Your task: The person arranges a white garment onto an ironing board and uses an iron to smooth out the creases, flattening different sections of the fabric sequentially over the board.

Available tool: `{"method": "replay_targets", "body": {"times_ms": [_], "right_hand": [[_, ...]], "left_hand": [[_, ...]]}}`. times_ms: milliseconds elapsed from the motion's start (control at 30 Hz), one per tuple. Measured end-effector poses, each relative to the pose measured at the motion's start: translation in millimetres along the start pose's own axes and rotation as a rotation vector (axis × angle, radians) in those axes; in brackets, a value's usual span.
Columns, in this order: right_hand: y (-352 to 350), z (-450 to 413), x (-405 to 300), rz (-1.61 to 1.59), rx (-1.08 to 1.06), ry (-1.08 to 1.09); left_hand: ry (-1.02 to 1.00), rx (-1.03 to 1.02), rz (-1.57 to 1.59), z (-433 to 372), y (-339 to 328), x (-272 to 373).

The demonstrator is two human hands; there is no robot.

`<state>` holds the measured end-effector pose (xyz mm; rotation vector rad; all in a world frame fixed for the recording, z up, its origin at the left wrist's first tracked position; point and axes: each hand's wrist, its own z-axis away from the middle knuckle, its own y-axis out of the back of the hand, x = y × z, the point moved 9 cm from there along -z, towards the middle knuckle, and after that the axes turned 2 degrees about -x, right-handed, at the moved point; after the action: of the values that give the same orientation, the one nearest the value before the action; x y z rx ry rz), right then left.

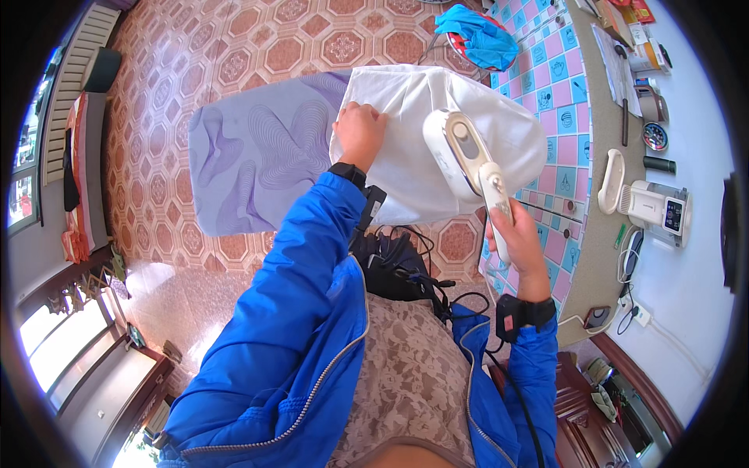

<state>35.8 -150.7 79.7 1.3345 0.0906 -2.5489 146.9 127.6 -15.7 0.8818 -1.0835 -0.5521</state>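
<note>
A white cloth garment (398,175) is draped over the right end of an ironing board (234,158) with a purple wavy-line cover. My left hand (360,131) grips the cloth's left edge with curled fingers, the knuckles up. In my right hand (515,234) is the handle of a white handheld garment steamer (459,149). Its oval head lies over the middle of the cloth, tilted towards me; whether the plate touches the fabric is hidden. Folds and creases run through the cloth's far side and right part. A cord (497,268) leaves the handle's lower end.
At the right, a grey counter (591,257) with pink and blue tiled cabinet doors (564,146) adjoins the board's right end. On it stand a white appliance (655,207), a phone (597,317) and cords. Blue cloth (480,38) sits on a round seat beyond the board.
</note>
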Motion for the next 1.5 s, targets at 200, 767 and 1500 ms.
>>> {"method": "replay_targets", "body": {"times_ms": [200,767,1500], "right_hand": [[-24.3,-45.6,-6.4,0.010,-0.017,0.008],[-40.6,-99.8,-28.8,0.341,-0.044,-0.064],[-49.1,-103.4,-22.0,0.357,0.114,-0.014]], "left_hand": [[-0.051,-0.012,0.006,1.0,4.8,-7.5],[-0.332,-0.043,-0.100,67.0,19.4,-37.7],[-0.365,-0.136,-0.150,63.6,7.3,-47.7]]}}
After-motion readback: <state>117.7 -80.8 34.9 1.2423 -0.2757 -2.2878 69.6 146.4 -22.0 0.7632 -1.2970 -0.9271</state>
